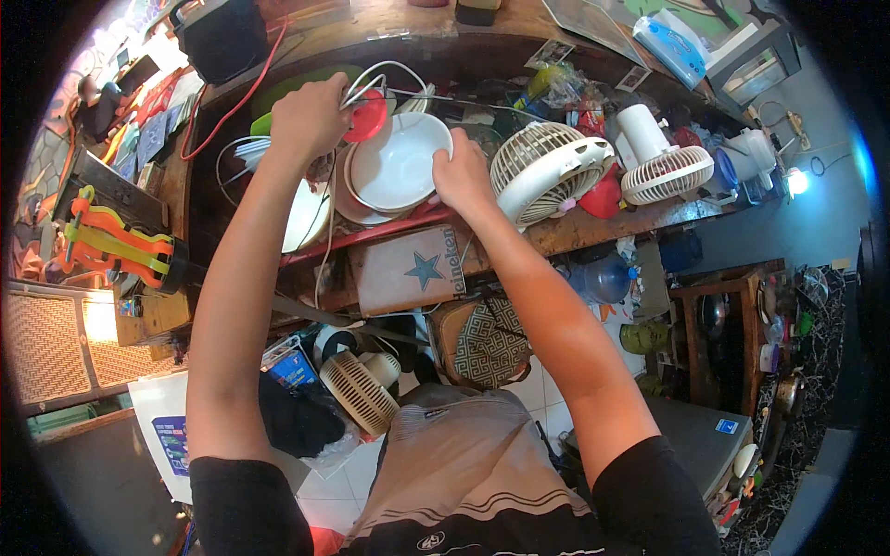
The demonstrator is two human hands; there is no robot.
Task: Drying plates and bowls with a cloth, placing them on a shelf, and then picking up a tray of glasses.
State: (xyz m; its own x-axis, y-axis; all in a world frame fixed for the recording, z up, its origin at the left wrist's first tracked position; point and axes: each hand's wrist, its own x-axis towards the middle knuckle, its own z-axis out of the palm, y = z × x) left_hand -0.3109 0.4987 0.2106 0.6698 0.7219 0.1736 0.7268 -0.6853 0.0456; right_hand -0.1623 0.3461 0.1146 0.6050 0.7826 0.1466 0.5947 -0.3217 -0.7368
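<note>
My right hand (463,173) grips the right rim of a white bowl (397,162), thumb inside it. The bowl tilts toward me and rests on other pale bowls stacked under it. My left hand (313,119) is closed at the bowl's far left, with a looped white cable (387,65) coming out at its fingers; the fingertips are partly hidden. Close beside those fingers is a round red plastic piece (367,117). Below my left wrist sits another white bowl (304,218), partly covered by my forearm.
White fans, one a larger caged fan (547,171) and one smaller (667,174), stand on the cluttered shelf at right. A beige fan (360,391) lies near my legs. A patterned stool (487,343) and a blue water jug (603,278) are below the shelf. A red cable (246,107) hangs at left.
</note>
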